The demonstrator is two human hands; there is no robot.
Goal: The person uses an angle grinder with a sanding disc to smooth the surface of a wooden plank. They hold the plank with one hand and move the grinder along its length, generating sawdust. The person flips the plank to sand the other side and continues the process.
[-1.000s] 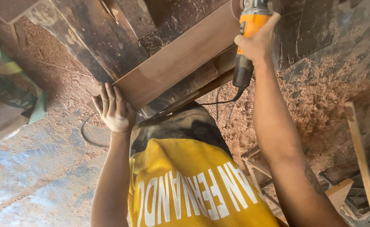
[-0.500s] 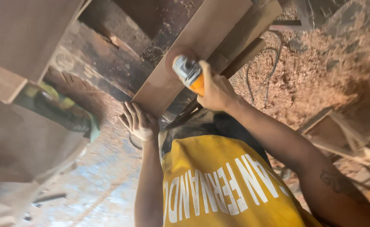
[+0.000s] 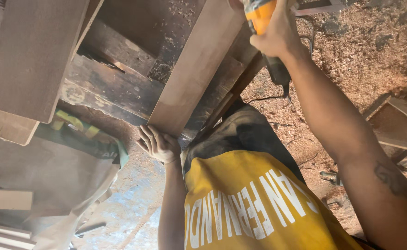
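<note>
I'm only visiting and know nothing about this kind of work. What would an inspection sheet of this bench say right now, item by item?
Surface: dark, worn workbench, scuffed and dusty.
Job's things: a long wooden board lies across the bench; an orange power tool sits on its far end.
Clutter: another flat board at one side, a sack below it, wood strips.
Hands: left hand presses the near end of the long wooden board; right hand has a closed grip on the power tool.
Cables: a dark cord hangs from the tool to the floor.
Surroundings: sawdust floor, wooden frames nearby.
</note>
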